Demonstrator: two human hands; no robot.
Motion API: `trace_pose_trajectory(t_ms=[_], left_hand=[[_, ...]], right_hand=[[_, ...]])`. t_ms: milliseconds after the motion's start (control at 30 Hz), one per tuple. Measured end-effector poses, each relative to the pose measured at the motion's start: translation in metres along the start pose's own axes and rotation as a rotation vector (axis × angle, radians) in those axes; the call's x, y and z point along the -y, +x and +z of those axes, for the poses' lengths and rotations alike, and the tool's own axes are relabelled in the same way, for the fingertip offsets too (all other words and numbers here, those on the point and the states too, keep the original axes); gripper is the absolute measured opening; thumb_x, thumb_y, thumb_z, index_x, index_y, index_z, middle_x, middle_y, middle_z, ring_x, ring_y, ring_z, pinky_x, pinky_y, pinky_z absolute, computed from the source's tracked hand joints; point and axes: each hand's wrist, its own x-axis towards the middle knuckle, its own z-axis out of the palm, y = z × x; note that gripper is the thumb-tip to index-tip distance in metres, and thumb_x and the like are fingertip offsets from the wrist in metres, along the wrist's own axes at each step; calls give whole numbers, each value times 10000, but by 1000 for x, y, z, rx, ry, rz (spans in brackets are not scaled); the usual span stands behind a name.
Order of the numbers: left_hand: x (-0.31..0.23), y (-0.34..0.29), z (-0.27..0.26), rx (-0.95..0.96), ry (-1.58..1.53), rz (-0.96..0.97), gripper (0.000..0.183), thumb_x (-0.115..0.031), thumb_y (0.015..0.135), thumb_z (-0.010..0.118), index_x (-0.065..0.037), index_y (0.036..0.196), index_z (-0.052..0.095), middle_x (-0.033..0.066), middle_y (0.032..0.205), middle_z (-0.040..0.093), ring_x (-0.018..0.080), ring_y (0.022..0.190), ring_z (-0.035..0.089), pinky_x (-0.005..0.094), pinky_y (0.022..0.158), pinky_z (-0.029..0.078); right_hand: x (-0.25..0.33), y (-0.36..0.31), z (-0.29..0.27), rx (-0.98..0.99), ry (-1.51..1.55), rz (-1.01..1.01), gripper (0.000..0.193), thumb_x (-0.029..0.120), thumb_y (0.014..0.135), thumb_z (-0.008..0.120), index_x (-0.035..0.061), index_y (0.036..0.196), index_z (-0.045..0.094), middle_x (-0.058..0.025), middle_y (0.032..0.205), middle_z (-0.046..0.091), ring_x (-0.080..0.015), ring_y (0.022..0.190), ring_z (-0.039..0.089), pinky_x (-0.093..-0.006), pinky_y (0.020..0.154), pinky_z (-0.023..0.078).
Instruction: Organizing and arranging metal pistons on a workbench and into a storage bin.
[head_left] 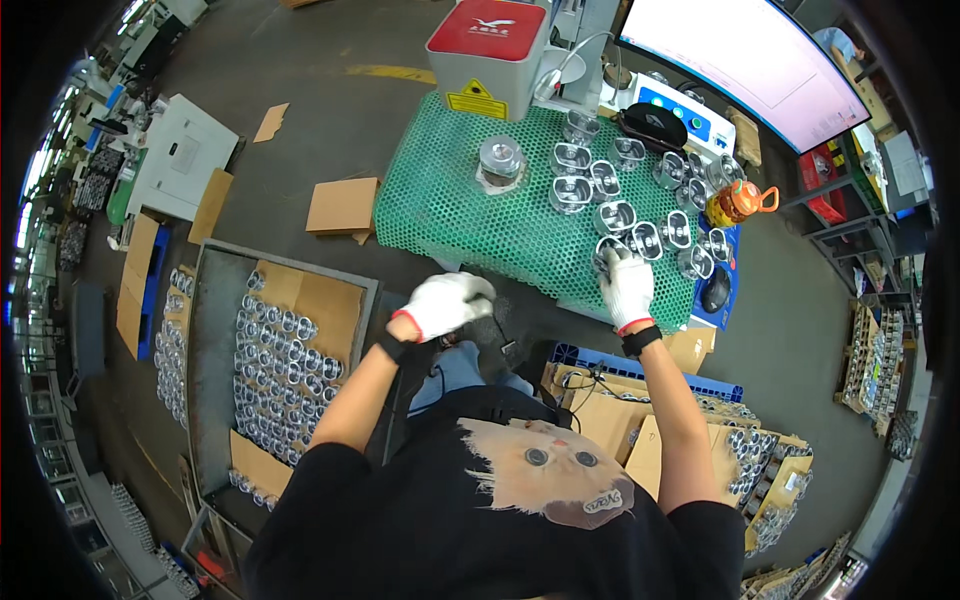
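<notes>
The right hand (pixel 628 287) pinches a piston (pixel 603 248) on the bench (pixel 430 190), likely picking it; next, lift. Left hand (pixel 447 304) fingers: can't tell.

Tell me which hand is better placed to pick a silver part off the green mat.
The right hand, most likely: it is right at a silver part on the green mat. The left hand is near the mat's front edge, farther from the parts.
</notes>
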Motion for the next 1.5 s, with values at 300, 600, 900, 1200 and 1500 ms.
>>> trace_pose_trajectory(t_ms=[300, 600, 900, 1200, 1500], left_hand=[[147, -99, -59, -506, -623, -471, 325, -207, 914, 701, -87, 1216, 683, 70, 1037, 714, 145, 954, 674, 282, 838, 528], [104, -64, -77, -277, -834, -134, 1049, -317, 718, 893, -89, 1560, 310, 167, 1434, 550, 263, 1214, 618, 379, 980, 538], [68, -49, -118, -774, -880, 43, 855, -313, 600, 931, 20, 1291, 554, 149, 1157, 683, 272, 1041, 691, 361, 936, 538], [49, 7, -121, -327, -102, 92, 567, -483, 669, 819, -31, 975, 662, 169, 909, 701, 356, 859, 696, 435, 757, 560], [87, 192, -90, -261, 82, 38, 826, -427, 606, 884, -60, 1278, 576, 131, 1105, 667, 282, 971, 668, 372, 868, 559]], right_hand=[[47, 11, 32, 99, 97, 455, 162, 220, 786, 737, 104, 898, 757, -129, 834, 733, -311, 734, 710, -405, 697, 555], [237, 88, -62, 574, 2366, 711, 514, 377, 998, 604, 14, 1355, 532, -138, 1309, 617, -305, 1206, 591, -496, 1050, 461], [295, 102, -90, 692, 2426, 488, 643, 447, 978, 630, 56, 1456, 451, -79, 1390, 578, -237, 1280, 541, -408, 1114, 396], [234, 121, -95, 466, 1272, 7, 863, 223, 736, 817, 6, 1480, 436, -162, 1388, 575, -247, 1237, 579, -357, 1079, 441], [131, -1, -4, 364, 2321, 1309, 668, 662, 899, 586, 70, 1206, 617, -150, 1095, 686, -304, 988, 664, -364, 688, 520]])
